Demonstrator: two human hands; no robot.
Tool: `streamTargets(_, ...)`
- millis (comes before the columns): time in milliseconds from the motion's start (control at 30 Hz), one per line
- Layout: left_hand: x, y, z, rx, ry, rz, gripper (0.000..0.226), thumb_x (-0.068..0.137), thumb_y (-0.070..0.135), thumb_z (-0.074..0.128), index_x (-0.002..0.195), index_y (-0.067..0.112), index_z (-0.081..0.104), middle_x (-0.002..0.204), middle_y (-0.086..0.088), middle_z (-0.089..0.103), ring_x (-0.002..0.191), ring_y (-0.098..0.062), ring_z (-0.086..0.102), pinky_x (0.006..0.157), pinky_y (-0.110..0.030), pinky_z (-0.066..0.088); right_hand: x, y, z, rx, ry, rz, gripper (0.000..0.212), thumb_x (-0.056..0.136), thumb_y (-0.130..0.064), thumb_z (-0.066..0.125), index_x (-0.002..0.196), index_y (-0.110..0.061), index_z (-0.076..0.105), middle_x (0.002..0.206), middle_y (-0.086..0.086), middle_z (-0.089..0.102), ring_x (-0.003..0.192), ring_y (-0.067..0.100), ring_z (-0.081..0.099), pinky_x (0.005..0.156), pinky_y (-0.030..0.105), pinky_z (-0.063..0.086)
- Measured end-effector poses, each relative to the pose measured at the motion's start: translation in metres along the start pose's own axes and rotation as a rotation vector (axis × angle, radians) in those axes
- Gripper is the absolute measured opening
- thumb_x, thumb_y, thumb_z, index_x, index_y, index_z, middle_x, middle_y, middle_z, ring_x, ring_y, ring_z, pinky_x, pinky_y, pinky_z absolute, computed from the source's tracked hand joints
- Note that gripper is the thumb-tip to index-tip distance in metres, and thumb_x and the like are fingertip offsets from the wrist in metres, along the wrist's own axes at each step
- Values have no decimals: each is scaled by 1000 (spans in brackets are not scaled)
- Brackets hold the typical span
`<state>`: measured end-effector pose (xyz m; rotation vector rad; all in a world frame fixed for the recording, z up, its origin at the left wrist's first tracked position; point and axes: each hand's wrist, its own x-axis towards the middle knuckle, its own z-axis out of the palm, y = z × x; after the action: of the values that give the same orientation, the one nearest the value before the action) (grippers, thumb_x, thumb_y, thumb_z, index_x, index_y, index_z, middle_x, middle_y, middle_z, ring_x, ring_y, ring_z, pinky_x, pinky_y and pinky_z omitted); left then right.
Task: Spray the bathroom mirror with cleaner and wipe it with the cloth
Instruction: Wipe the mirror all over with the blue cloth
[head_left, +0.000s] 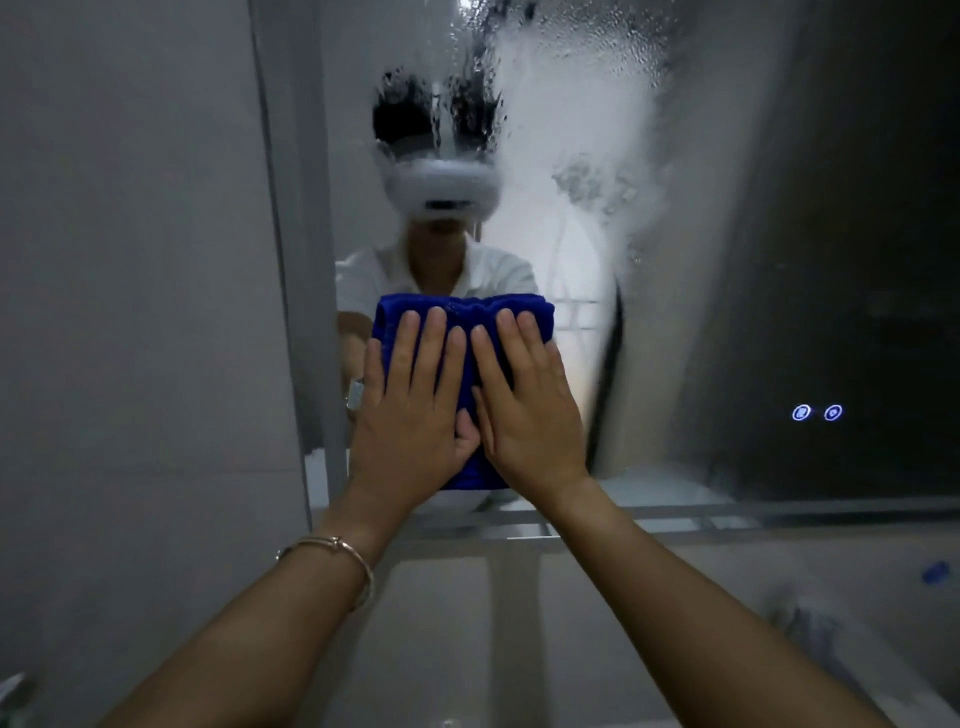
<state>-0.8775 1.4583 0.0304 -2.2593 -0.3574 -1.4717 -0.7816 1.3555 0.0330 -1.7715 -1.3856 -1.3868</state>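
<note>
A folded blue cloth (462, 309) lies flat against the bathroom mirror (701, 260), near its lower left corner. My left hand (410, 410) and my right hand (524, 405) press on the cloth side by side, fingers straight and pointing up. White foam and droplets of cleaner cover the mirror's upper middle, with streaks running down. The part of the glass around the cloth looks wiped. No spray bottle is in view.
A grey tiled wall (130, 312) borders the mirror on the left. Two small lit touch buttons (816, 412) glow at the mirror's lower right. Below the mirror's bottom edge runs a pale wall, with a small blue object (935, 572) at the far right.
</note>
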Motion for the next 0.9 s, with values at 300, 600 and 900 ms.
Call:
streamTargets(300,-48,60,18,4,-155,55,75,89,36,29,148,3,-4,155,-19,-11,143,-35,-5,115,-54,3,-79,43,-5,-82,-64,-103,60,103,-31,27,152,-15,-4,154,11,17,147,20,-3,116,41,17)
streamTargets(600,-76,152,51,118,-291,146,102,83,70,23,145,-3,-11,151,-25,-19,141,-40,-12,112,-58,3,-168,118,-30,-121,-210,-156,55,105,-34,16,151,-11,-4,158,12,4,147,23,-5,117,40,11)
streamTargets(900,-45,271,74,126,-289,28,110,78,65,43,145,-1,-14,150,-24,-24,140,-39,-18,112,-58,-1,-200,198,-84,-160,-267,-57,67,89,-22,44,146,-5,15,152,16,15,146,24,-10,118,40,3)
